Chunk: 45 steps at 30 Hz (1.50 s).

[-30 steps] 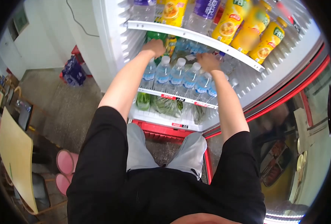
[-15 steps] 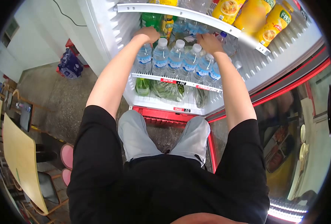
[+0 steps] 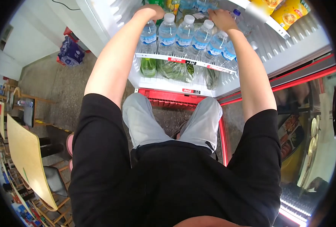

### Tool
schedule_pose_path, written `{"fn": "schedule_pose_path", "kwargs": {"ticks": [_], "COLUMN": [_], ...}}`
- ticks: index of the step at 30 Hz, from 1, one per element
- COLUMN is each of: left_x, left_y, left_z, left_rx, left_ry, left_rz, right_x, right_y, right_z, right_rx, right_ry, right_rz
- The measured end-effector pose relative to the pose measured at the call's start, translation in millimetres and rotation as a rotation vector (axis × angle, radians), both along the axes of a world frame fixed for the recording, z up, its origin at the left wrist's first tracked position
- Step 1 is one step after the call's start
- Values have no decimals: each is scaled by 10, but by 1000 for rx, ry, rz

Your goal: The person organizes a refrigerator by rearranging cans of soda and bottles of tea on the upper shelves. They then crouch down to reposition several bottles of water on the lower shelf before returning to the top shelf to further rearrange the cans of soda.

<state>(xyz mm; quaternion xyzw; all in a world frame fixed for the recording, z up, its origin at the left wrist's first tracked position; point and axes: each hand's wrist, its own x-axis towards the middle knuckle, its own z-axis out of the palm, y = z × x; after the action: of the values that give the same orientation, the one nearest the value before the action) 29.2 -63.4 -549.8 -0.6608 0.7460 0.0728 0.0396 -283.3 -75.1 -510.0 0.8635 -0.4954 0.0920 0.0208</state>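
Several clear water bottles with white caps [image 3: 183,36] stand in a front row on the fridge shelf [image 3: 187,61]. Behind the left end of that row is my left hand [image 3: 151,12], beside a green bottle [image 3: 155,3]; its fingertips are largely hidden. My right hand [image 3: 221,19] reaches in behind the right part of the row, near a clear plastic package with a white label [image 3: 201,16]. What its fingers touch cannot be made out. A bottle with a dark blue cap [image 3: 236,13] stands just right of it.
Below, a lower shelf holds a green bottle [image 3: 148,67] and bagged green vegetables [image 3: 175,70]. Yellow bottles [image 3: 290,14] lie on the upper shelf at right. The open fridge door [image 3: 289,81] is to the right; a wooden table [image 3: 26,159] stands at left.
The view has tilted downward and shifted, so the fridge appears higher and the upper shelf is mostly out of frame. Both hands remain behind the front bottle row.
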Motion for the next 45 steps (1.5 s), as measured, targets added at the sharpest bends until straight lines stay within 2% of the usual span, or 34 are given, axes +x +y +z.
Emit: {"fn": "schedule_pose_path", "kwargs": {"ticks": [3, 5, 6, 8, 9, 12, 15, 18, 19, 22, 23, 25, 26, 27, 29, 31, 32, 33, 34, 36, 37, 39, 45], "left_x": [248, 387, 382, 285, 304, 335, 52, 157, 101, 231, 185, 124, 114, 100, 137, 182, 119, 35, 54, 36, 25, 0, -74], "left_y": [-229, -438, -471, -357, -404, -233, 50, -42, 34, -104, -59, 103, 144, 144, 157, 34, 85, 174, 239, 210, 250, 273, 363], "left_z": [-164, -252, -265, -118, -162, -163, 57, -56, -3, -154, -83, 35, 30, 57, 110, -11, 70, 129, 163, 120, 120, 180, 283], "left_rx": [12, 74, 124, 229, 211, 106, 90, 100, 133, 135, 140, 136, 75, 104, -8, 81, 96, 114, 47, 100, 106, 116, 77], "left_ry": [8, -43, -165, -413, -446, 375, 343, 418, 478, 552, 555, 569, 618, 563, 130, 317, 256, 372, 317, 551, 561, 578, 422], "left_rz": [-83, -149, -193, -287, -283, 126, 142, 67, 174, 181, 186, 198, 116, 141, -199, -2, 54, 184, 22, 242, 254, 266, 233], "right_x": [-169, -180, -186, -77, -34, -51, -6, 34, 45, 1, 11, 61, 66, 68, 62, 59, 67, 71, 66, 75, 65, 52, 79], "right_y": [-416, -488, -501, -190, -76, -112, -133, 159, 209, -309, -186, -112, -120, -103, -16, 40, 10, 19, 64, 126, 107, 56, 41], "right_z": [-326, -365, -391, -190, -125, -152, -190, -6, 36, -360, -281, -223, -185, -175, -124, -108, -117, -117, -94, 18, -18, -117, -124], "right_rx": [-190, -290, -336, -235, -186, -183, -143, -219, -190, -148, -180, -88, -55, -42, -34, -18, -4, -21, -33, -12, -10, -18, -59], "right_ry": [-21, 76, 122, 92, 77, -4, -94, 103, 106, -8, -150, -142, -138, -150, -187, -206, -202, -189, -176, -186, -194, -183, -164], "right_rz": [126, 169, 190, 80, 24, 31, -52, -38, -74, 2, -3, -61, -86, -92, -94, -101, -111, -116, -122, -133, -119, -121, -105]}}
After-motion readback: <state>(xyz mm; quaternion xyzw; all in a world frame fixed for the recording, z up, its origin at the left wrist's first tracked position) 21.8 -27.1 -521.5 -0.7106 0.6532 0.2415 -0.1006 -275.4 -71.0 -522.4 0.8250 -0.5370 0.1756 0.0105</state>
